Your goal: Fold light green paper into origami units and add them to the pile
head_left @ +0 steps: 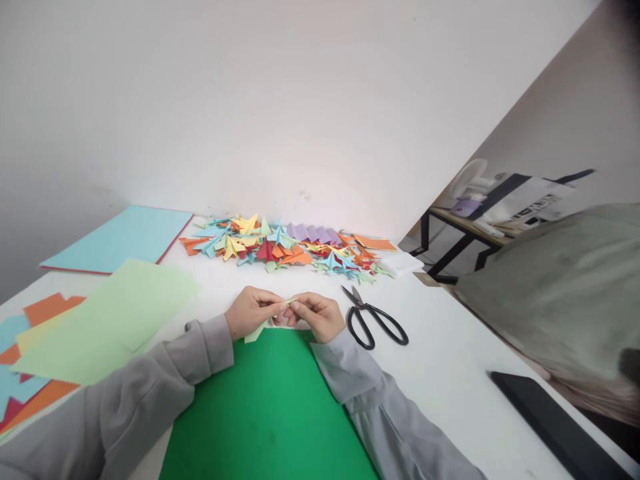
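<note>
1. Far left, near edge of the white table point(430, 380): a loose spread of orange, blue, yellow and red paper pieces point(47, 308), overlapping one another.
2. Partly over these: pale green sheets point(113, 323). Behind them lies a light blue sheet point(123, 237), with red showing along its edge.
3. Along the wall point(280, 107): a heap of small folded paper shapes point(245, 241) in mixed colours — many with pointed, plane-like forms.
4. Left hand point(255, 311), grey sleeve: fingers drawn narrow, thumb and fingertips pinching a small pale green paper piece point(289, 302). A pale green flap point(254, 334) shows below this hand; I cannot tell whether it belongs to the same piece.
5. Below the hands: a green mat point(270, 400), flat on the table; the pinched piece is above its far edge.
6. Right hand point(319, 316), grey sleeve: fingers likewise close together, gripping the same piece opposite the left — fingertips nearly meeting.
7. At the heap's back: a purple pleated strip point(313, 234); orange paper point(376, 243) lies at its right end.
8. Right of the right hand: black-handled scissors point(361, 306), blades slightly parted.
9. Near the table's right edge: a flat black object point(550, 427), kind unclear.
</note>
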`<state>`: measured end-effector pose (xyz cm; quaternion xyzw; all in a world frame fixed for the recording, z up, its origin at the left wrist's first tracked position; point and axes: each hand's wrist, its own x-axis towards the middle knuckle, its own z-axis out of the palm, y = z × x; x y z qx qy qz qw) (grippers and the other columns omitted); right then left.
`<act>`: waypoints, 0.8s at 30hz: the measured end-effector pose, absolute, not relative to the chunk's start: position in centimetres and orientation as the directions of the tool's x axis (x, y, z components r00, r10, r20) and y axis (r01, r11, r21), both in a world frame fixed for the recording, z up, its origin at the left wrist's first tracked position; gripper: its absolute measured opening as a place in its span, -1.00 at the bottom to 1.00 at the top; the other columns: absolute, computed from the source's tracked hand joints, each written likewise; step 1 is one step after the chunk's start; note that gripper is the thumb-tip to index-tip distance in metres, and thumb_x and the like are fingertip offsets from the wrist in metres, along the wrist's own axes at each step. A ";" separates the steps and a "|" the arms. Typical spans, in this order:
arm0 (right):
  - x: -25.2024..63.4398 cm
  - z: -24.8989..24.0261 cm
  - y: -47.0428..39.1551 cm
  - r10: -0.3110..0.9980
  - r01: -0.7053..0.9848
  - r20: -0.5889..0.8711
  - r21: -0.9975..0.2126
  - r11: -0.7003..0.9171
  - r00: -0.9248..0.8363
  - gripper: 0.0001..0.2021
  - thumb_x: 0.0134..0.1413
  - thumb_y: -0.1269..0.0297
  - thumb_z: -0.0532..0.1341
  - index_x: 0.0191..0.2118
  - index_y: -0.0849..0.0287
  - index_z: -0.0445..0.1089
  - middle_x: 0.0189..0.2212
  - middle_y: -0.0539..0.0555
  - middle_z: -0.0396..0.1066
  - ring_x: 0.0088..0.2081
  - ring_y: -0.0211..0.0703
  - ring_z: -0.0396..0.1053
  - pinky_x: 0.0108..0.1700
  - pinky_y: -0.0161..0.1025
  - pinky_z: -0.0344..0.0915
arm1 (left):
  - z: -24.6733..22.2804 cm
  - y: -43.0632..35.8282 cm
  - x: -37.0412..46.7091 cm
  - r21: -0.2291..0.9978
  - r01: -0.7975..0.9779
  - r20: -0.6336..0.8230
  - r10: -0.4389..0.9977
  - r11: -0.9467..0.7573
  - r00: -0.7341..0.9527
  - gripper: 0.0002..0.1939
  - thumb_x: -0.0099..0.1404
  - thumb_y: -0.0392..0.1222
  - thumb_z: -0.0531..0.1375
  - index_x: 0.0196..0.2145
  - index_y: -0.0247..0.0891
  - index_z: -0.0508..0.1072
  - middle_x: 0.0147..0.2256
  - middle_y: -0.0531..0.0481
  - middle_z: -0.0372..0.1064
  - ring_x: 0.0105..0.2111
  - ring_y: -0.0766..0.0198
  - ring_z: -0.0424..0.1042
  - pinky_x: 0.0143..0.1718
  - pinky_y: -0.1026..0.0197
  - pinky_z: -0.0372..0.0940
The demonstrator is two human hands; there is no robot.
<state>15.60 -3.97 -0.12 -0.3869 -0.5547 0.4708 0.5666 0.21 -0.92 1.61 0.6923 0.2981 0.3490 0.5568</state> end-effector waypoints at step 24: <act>16.1 0.2 -3.9 0.969 -0.199 0.191 -0.967 0.159 -0.155 -0.74 -0.11 0.11 0.18 -0.54 0.25 0.38 -0.65 0.03 0.41 -0.66 -0.30 0.32 -0.59 -0.34 0.27 | 1.9 -1.0 0.1 0.979 0.027 0.149 0.798 -0.203 0.584 -0.76 0.03 -0.13 0.16 -0.55 -0.41 0.45 -0.65 0.00 0.32 -0.62 0.39 0.27 -0.52 0.31 0.22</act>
